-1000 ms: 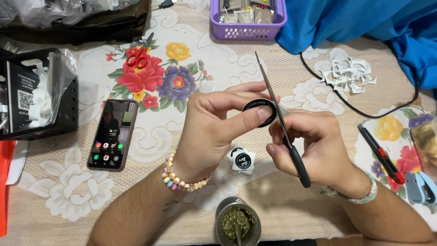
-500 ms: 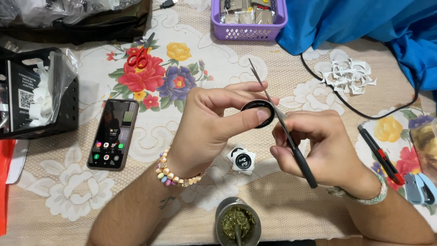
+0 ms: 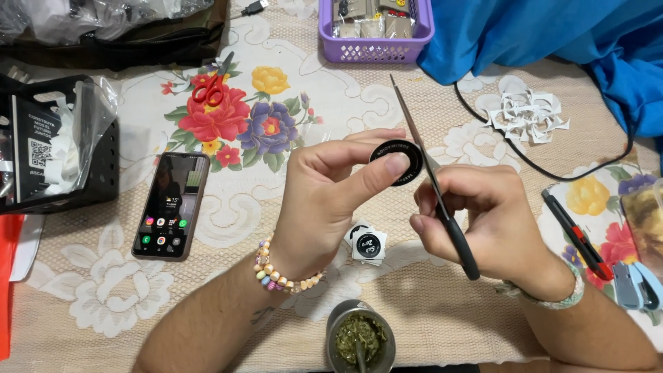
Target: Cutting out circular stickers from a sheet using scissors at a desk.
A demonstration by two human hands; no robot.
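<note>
My left hand pinches a round black sticker between thumb and fingers, held above the table. My right hand grips black-handled scissors, whose blades point up and away and pass along the sticker's right edge. A small stack of cut stickers lies on the cloth just below both hands.
A phone lies left with its screen lit. Red scissors rest on the floral tablecloth. A purple basket stands at the back, paper scraps and blue fabric to the right, a mate cup near me, a black box far left.
The scissors' blades have closed together and tilted slightly left. My left hand has turned the black sticker a little; both hands stay in the same place.
</note>
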